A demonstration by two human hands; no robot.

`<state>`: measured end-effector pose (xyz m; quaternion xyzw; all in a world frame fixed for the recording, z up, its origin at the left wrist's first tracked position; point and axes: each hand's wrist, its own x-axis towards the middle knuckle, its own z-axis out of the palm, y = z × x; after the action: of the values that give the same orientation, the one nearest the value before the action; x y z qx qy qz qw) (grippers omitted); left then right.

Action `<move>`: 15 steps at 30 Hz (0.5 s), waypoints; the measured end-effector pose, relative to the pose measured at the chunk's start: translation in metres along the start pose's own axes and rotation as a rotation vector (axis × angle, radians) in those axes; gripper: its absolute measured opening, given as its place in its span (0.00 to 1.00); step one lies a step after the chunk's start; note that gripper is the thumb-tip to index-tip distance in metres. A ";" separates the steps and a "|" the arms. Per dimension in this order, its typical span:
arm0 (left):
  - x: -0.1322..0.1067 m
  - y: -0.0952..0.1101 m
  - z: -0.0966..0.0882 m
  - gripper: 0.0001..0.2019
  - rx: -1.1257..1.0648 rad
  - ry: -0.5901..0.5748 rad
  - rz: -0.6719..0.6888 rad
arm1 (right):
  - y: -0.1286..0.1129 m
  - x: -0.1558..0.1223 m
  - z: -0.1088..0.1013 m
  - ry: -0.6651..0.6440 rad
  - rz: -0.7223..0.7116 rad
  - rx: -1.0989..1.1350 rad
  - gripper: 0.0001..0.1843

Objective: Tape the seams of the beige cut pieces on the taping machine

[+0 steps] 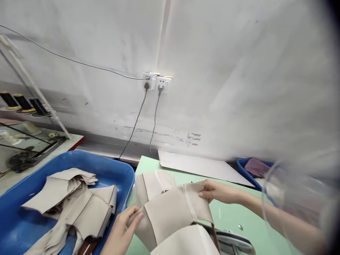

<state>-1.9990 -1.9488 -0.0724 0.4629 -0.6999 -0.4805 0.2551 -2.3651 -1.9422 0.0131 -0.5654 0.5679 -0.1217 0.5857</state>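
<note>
A beige sheet-material piece [170, 207], like leather or stiff cloth, lies across the green table [225, 212]. Seams and a pale strip run across it. My left hand [123, 226] grips its left edge, thumb on top and fingers curled round. At the upper right edge, my right hand [208, 191] pinches the same piece between thumb and fingers. Another beige piece [156, 180] is behind it, and one more beige piece [186, 242] lies nearer to me; whether they are joined is unclear. A dark and metallic part [235, 242] shows beside them at lower right.
On the left a blue tub [106, 159] holds stacked beige pieces [79, 198]. Beyond it stands a machine table with thread spools [25, 102]. Cords hang from a wall socket [162, 83]. Flat board [204, 166], another blue tub [241, 166] and a blurred clear object [292, 198] are at right.
</note>
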 end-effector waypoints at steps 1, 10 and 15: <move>0.013 0.000 -0.003 0.15 0.005 0.033 0.020 | 0.001 0.015 -0.005 -0.022 0.009 0.010 0.19; 0.116 -0.100 -0.108 0.14 0.560 0.328 0.027 | 0.014 0.125 -0.035 0.238 0.133 -0.467 0.40; 0.064 -0.160 -0.102 0.06 0.743 0.042 0.000 | 0.031 0.022 -0.040 0.290 -0.002 -0.484 0.33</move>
<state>-1.8811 -2.0676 -0.1818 0.5335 -0.8213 -0.1839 0.0838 -2.4054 -1.9695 -0.0122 -0.6659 0.6578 -0.0627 0.3464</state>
